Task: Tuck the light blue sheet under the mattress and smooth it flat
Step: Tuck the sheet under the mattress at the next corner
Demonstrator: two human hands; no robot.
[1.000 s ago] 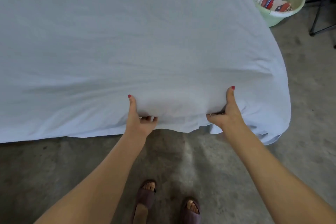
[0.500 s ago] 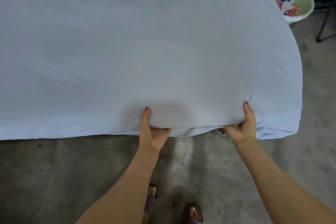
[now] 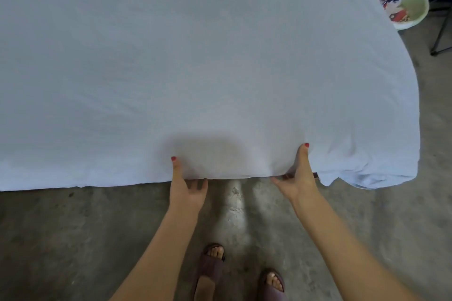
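The light blue sheet [image 3: 195,56] covers the whole mattress and hangs over its near edge. My left hand [image 3: 187,186] grips the sheet's near edge, thumb up on the cloth, fingers going under it. My right hand [image 3: 297,178] holds the same edge further right, thumb on top, fingers curled beneath. The mattress itself is hidden under the sheet. At the near right corner the sheet [image 3: 367,176] bunches in loose folds.
A pale green tub [image 3: 413,2] with patterned cloth stands on the floor at the far right, beside a black metal stand leg [image 3: 440,32]. Bare concrete floor [image 3: 73,239] lies in front of the bed, where my sandalled feet [image 3: 244,273] stand.
Both hands have pushed the sheet's hanging edge in toward the bed, so less cloth hangs down. The view has shifted left and closer, and the tub sits nearer the right edge.
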